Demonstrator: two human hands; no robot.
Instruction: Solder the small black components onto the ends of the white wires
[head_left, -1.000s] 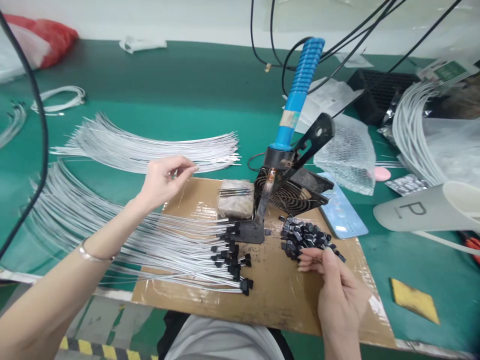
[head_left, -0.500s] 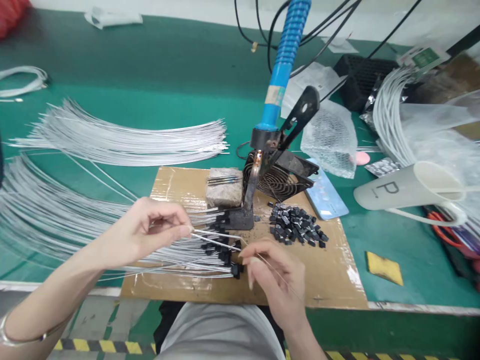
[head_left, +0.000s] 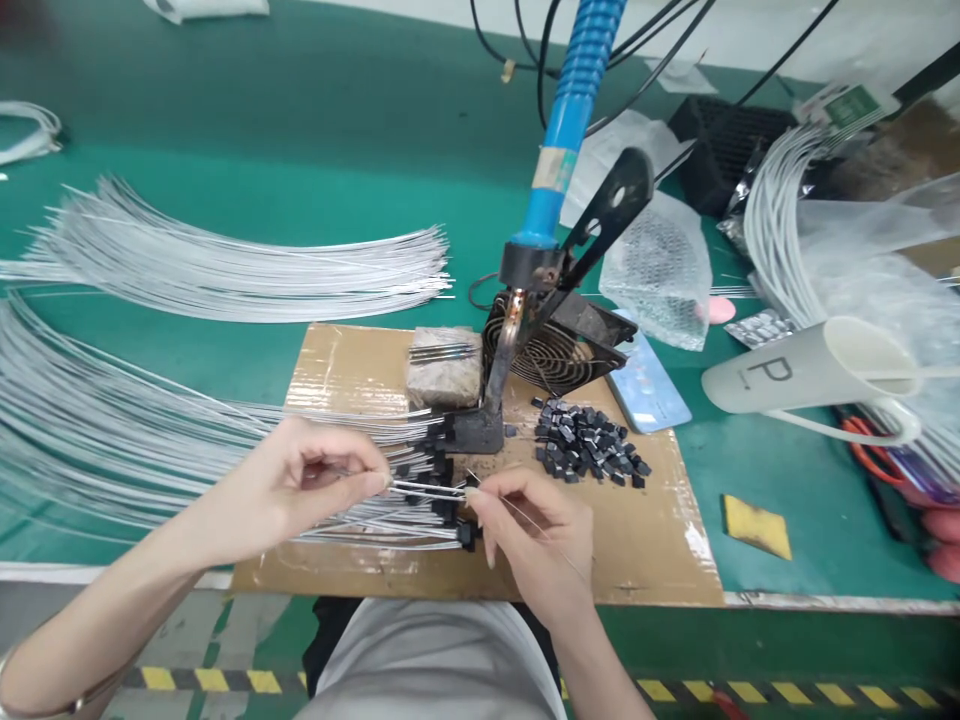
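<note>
Your left hand (head_left: 311,490) pinches two white wires (head_left: 429,490); your right hand (head_left: 541,538) pinches their ends, plus a thin strand (head_left: 525,516). Wires span straight between hands above the cardboard (head_left: 637,560), left of the heaped black pieces (head_left: 589,443).

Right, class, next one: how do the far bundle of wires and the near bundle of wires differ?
The far bundle lies on the green table; the near bundle reaches onto the cardboard.
The far bundle's right ends look plain, while the near bundle's carry black pieces.
Both hold many thin, pale, curved wires.
</note>
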